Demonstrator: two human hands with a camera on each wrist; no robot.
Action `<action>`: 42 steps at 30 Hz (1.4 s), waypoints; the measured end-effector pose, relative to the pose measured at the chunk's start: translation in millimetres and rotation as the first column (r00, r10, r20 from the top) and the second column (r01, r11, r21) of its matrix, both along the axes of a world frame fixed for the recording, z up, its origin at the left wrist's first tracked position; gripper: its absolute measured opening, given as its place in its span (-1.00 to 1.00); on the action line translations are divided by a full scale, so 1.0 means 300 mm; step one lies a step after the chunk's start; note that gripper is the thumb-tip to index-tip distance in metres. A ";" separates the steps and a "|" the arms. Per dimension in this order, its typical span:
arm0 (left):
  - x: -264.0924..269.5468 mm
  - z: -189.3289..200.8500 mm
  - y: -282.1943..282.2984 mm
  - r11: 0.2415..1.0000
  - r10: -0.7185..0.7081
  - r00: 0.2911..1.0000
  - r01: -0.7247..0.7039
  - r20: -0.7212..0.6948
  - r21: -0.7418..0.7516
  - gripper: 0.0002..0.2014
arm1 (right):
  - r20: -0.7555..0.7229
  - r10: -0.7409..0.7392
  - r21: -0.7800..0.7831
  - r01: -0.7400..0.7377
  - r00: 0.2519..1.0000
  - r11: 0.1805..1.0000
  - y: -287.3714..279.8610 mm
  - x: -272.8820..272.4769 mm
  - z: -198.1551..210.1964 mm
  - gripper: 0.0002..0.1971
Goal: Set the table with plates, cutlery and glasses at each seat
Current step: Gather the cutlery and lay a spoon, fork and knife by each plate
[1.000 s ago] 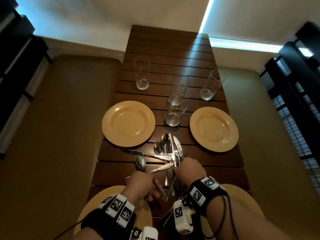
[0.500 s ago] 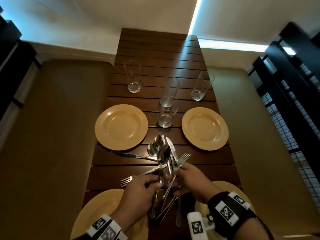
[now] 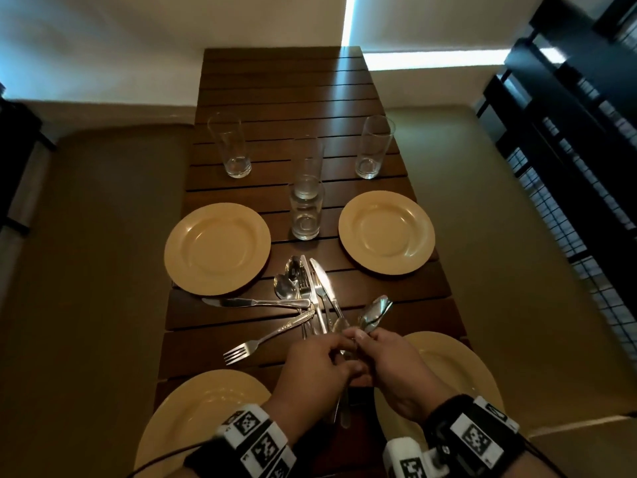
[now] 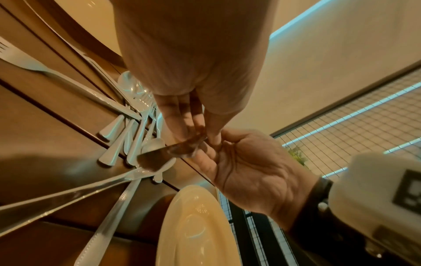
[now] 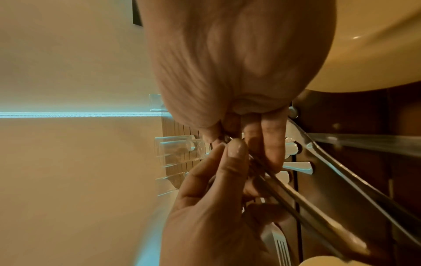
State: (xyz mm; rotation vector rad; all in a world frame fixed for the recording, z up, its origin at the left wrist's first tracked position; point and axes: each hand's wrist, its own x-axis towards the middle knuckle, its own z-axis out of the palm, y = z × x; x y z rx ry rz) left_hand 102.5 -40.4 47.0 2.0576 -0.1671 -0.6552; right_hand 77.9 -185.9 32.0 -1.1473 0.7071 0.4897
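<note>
Low in the head view my two hands meet over the near end of the wooden table. My left hand grips a bunch of cutlery that hangs down toward my wrists. My right hand pinches the same bunch at the top, where a spoon sticks out to the upper right. In the left wrist view the fingers of my left hand and my right hand pinch one dark metal piece. Loose cutlery lies mid-table. Four yellow plates are laid out.
Several empty glasses stand at the far half: one left, one right, two in the middle. A fork and a knife lie left of the pile. Benches flank the table; a dark railing is at the right.
My hands have come together, and the right hand now pinches the bunch that the left holds. The raised spoon has tipped over to the right. The cutlery on the table has not moved.
</note>
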 end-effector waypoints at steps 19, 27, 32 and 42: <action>0.296 -0.221 0.170 0.518 -0.440 0.898 0.263 -0.010 0.814 -0.76 | -0.026 -0.109 -0.138 0.105 0.994 0.985 -0.169 -0.135 0.010 -0.69; 0.370 -0.216 0.174 0.626 -0.443 0.884 0.185 0.151 0.757 -0.67 | -0.031 -0.106 -0.131 0.102 0.994 0.986 -0.185 -0.135 0.014 -0.69; 0.396 -0.246 0.159 0.632 -0.443 0.884 0.190 0.150 0.751 -0.55 | -0.037 -0.113 -0.126 0.107 0.993 0.986 -0.181 -0.135 0.016 -0.69; 0.384 -0.264 0.171 0.557 -0.518 0.848 0.232 0.115 0.798 -0.70 | -0.105 -0.162 0.010 0.164 0.981 0.986 -0.190 -0.121 0.011 -0.67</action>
